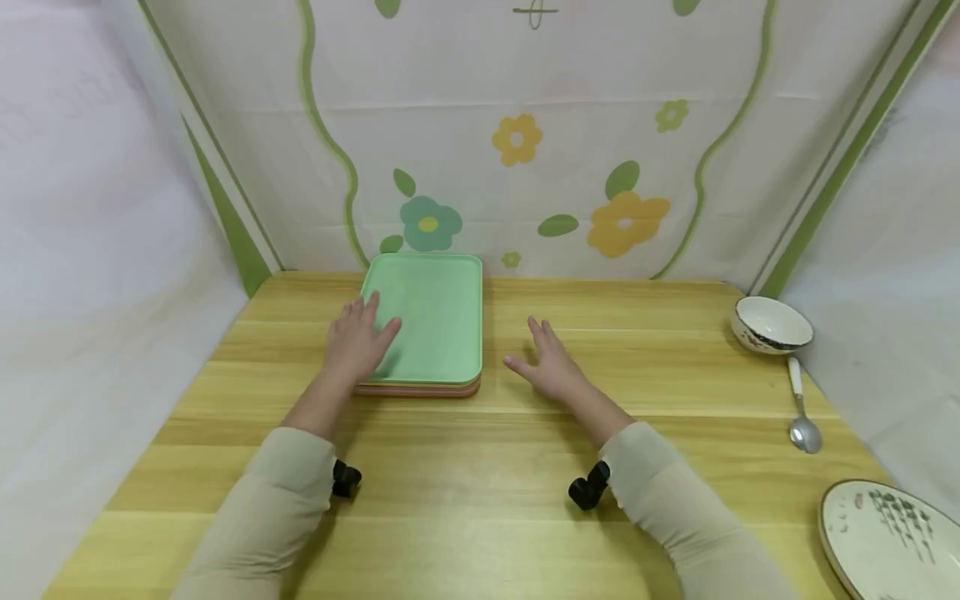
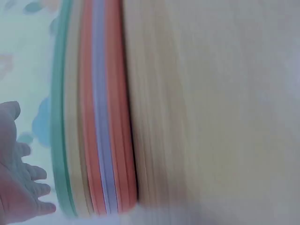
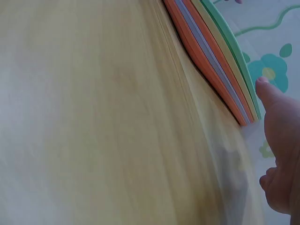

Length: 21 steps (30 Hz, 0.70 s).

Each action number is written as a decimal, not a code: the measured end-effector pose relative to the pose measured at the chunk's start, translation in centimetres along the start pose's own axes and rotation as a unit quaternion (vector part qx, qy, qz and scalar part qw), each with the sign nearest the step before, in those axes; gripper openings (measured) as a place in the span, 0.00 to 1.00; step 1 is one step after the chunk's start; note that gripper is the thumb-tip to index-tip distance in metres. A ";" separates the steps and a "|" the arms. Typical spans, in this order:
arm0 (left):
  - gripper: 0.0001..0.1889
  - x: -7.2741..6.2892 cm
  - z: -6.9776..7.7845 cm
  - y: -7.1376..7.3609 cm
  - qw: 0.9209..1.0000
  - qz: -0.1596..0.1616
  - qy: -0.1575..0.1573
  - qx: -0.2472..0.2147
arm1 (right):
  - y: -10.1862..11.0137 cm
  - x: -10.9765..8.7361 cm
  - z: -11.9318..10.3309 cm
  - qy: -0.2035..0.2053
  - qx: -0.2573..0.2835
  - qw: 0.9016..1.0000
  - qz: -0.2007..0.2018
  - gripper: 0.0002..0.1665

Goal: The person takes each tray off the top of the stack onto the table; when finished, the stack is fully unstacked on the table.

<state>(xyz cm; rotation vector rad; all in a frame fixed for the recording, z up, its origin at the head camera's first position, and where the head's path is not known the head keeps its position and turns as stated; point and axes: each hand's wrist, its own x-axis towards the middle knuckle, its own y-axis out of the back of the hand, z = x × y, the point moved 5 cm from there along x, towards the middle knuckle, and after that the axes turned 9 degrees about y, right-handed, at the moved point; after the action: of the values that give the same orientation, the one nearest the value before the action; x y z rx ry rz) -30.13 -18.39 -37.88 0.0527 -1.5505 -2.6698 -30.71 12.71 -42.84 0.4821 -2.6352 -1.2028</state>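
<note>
A light green rectangular tray (image 1: 435,317) tops a stack of several trays at the back of the table, left of centre. In the left wrist view the stacked edges (image 2: 101,117) show green, tan, orange and purple layers. My left hand (image 1: 354,342) is over the tray's left side, its fingers spread and the thumb reaching across the green surface. To the right of the stack, apart from it, my right hand (image 1: 553,368) hovers over the table with thumb and fingers extended, holding nothing. The right wrist view also shows the layered stack (image 3: 220,61) beyond the thumb.
A patterned white bowl (image 1: 767,321) stands at the table's back right, with a white-handled spoon (image 1: 801,408) in front of it. An oval plate (image 1: 873,550) lies at the near right corner. Flower-printed cloth (image 1: 450,75) rises behind the wooden table (image 1: 465,500).
</note>
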 end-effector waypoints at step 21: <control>0.49 -3.7 -8.0 -0.1 0.924 -0.079 0.038 -0.372 | -5.8 -0.1 -2.9 0.045 0.167 0.984 0.042 0.59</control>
<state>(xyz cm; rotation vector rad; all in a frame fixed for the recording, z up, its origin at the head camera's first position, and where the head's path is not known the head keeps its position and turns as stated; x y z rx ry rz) -26.03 -25.06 -41.88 0.2498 -0.4443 -3.1366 -28.45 7.18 -45.38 0.4600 -2.7553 -0.6985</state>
